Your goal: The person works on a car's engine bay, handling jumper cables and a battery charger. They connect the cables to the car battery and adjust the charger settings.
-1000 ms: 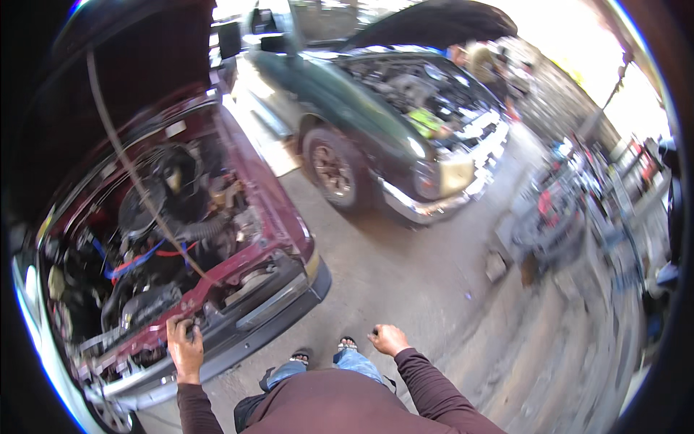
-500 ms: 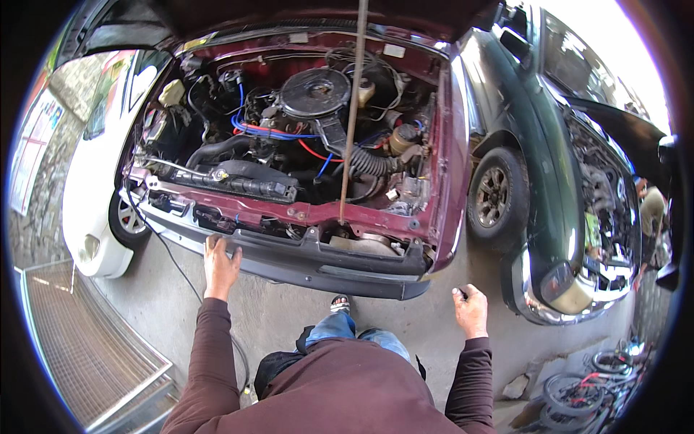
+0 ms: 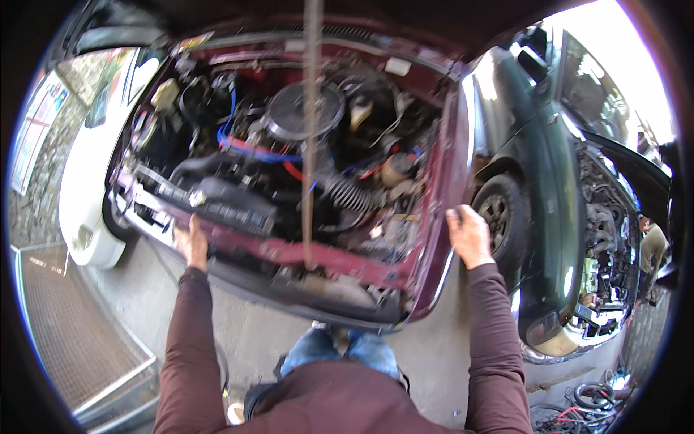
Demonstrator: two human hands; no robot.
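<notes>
A maroon car point(image 3: 434, 239) stands in front of me with its hood raised on a thin prop rod point(image 3: 311, 137). Its open engine bay shows a round black air cleaner point(image 3: 303, 110), blue and red hoses and a black radiator panel. My left hand point(image 3: 192, 242) rests on the front edge of the bay near the radiator, palm down. At the car's right front corner my right hand point(image 3: 468, 233) lies on the fender edge. Neither hand holds a tool.
A white car point(image 3: 90, 188) is parked at the left. A dark green car point(image 3: 557, 217) with its hood up stands at the right. A metal grate point(image 3: 69, 325) covers the floor at lower left. Tangled cables lie at lower right.
I have moved closer to the maroon car and leaned over it. Both hands went from hanging in front of the bumper to resting on the car's front edge and right fender.
</notes>
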